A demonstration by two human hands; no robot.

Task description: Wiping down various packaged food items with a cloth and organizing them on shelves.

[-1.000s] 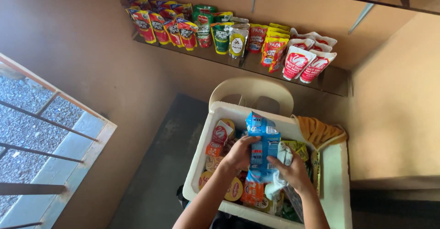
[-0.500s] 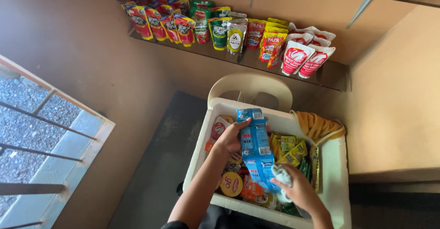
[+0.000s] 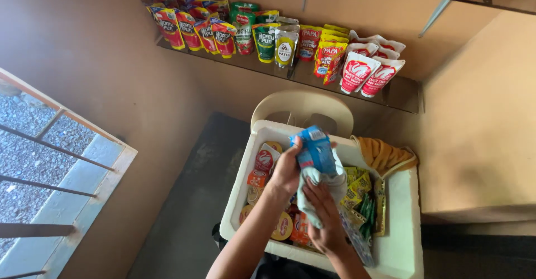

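While both hands' fingers clench the blue packet strip (image 3: 314, 152), it clears the white box (image 3: 399, 245) rim

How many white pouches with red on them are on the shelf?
4, in a cluster at the shelf's right end: two in front, two behind mostly covered. More may hide behind them.

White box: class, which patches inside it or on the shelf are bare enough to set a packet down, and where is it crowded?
White box: bare along its right side, past the sachets. Shelf: bare right end, beyond the red-and-white pouches. Crowded: the box's left and middle, where the left hand and right hand hold a blue packet.
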